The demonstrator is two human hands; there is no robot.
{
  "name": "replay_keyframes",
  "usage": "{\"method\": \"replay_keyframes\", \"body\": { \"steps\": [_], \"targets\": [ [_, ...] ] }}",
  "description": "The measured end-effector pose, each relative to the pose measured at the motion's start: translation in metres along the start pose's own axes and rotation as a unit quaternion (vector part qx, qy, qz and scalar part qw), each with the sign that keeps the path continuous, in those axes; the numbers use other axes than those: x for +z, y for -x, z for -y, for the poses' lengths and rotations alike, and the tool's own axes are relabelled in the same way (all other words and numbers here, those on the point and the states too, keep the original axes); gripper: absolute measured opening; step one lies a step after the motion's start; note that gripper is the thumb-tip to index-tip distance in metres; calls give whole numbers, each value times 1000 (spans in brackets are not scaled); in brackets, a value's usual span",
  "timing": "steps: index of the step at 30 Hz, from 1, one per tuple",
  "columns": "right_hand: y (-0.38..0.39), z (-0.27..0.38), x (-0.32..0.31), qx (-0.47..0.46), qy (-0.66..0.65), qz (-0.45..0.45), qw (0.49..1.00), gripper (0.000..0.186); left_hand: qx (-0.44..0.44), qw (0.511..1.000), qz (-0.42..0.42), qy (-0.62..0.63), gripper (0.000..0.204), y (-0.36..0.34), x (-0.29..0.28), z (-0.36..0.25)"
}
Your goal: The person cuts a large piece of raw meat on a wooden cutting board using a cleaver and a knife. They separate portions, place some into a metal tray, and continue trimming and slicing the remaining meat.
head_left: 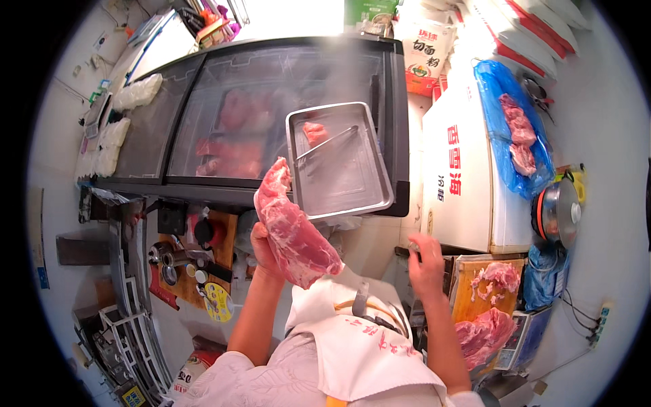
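The left hand point(261, 247) was up, fingers wrapped round the lower edge of a big slab of raw meat point(293, 230), and the slab stood tall above the grip, its top flopping over toward the steel tray point(369, 176). That tray sat on the glass lid of the freezer point(224, 108), with a small piece of meat and a pair of tongs point(325, 144) lying in it, and one corner looked to hang past the lid's front edge. The right hand point(426, 264) was low, by the cutting board point(468, 285), closed narrowly on something small and dark; what it was could not be made out. More meat lay on the board, another pink heap sat lower right beside a scale point(525, 336), and two cuts rested on a blue bag point(505, 108) atop the white chest further right. Risks, as a judgement: the slab was wet, heavy and held from below by one hand only, so it could slide out of the fingers and drop to the floor or onto the apron. If it landed hard on the tray's overhanging corner, the tray could tip off the smooth glass. The tongs could also be knocked about.
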State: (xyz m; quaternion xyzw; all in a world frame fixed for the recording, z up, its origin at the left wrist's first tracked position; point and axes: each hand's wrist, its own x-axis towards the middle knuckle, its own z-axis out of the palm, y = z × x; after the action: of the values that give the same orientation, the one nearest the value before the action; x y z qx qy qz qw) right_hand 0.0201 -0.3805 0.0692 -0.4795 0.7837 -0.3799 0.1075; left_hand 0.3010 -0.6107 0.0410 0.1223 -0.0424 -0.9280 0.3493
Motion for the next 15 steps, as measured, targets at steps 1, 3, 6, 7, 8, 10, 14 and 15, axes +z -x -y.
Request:
{"method": "replay_keyframes", "body": {
  "steps": [1, 3, 6, 7, 8, 10, 14, 15],
  "targets": [
    [-31, 3, 18, -39, -5, 21, 999, 40, -3, 1000, -5, 17, 64, -6, -5, -11],
    [-97, 9, 52, -109, -11, 61, 992, 45, 24, 1000, 1, -6, 71, -16, -14, -28],
    [-183, 9, 112, -186, -15, 126, 974, 58, 63, 998, -28, -2, 82, -22, -19, -43],
    [-207, 2, 134, -197, -8, 130, 972, 61, 73, 997, -36, -4, 82, -25, -19, -45],
    [-228, -6, 155, -210, -1, 133, 969, 65, 83, 996, -44, -7, 83, -27, -18, -48],
    [-266, -11, 189, -233, 54, 138, 961, 65, 99, 994, -53, -6, 84, -29, -21, -52],
    [-312, -27, 229, -241, 135, 190, 942, 66, 120, 989, -83, 3, 86, -27, -16, -55],
    [-317, -26, 232, -243, 144, 215, 935, 62, 127, 987, -97, 5, 86, -25, -14, -54]
  ]
}}
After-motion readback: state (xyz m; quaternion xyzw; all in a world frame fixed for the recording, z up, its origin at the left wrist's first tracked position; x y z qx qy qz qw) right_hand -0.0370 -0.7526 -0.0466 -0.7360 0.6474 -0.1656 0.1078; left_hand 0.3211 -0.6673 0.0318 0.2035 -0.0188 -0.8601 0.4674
